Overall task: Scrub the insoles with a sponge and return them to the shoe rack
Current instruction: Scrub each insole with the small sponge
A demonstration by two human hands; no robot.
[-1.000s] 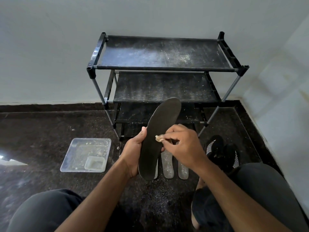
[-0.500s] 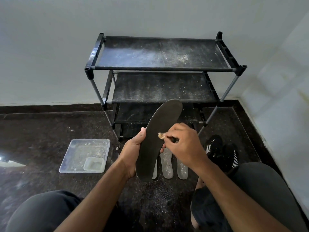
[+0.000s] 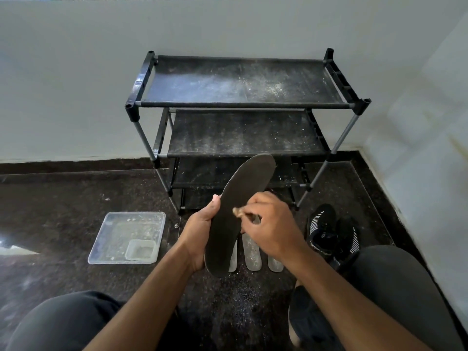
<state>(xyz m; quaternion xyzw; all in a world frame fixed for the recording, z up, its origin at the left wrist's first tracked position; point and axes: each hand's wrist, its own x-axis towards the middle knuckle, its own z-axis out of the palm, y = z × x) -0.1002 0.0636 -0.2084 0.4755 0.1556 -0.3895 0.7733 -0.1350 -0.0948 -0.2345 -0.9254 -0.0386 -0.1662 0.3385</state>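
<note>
over dark floor (image 3: 76, 198), left grip (image 3: 200, 231) clasps insole (image 3: 235, 211) mid-length.

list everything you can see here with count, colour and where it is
shoe rack: 1, black with grey poles, against the wall, shelves dusty
dark insole: 1, dark grey, held up in front of the rack
pale insoles: 3, light grey, flat on the floor behind the held insole
sponge: 1 small piece, tan, against the dark insole
tray: 1, clear plastic, on the floor left of the hands
small tub: 1, clear, in the tray's near right corner
shoes: 2, black with white stripes, on the floor to the right
floor: dark speckled stone
left hand: grips the dark insole's edge
right hand: pinches the sponge
</note>
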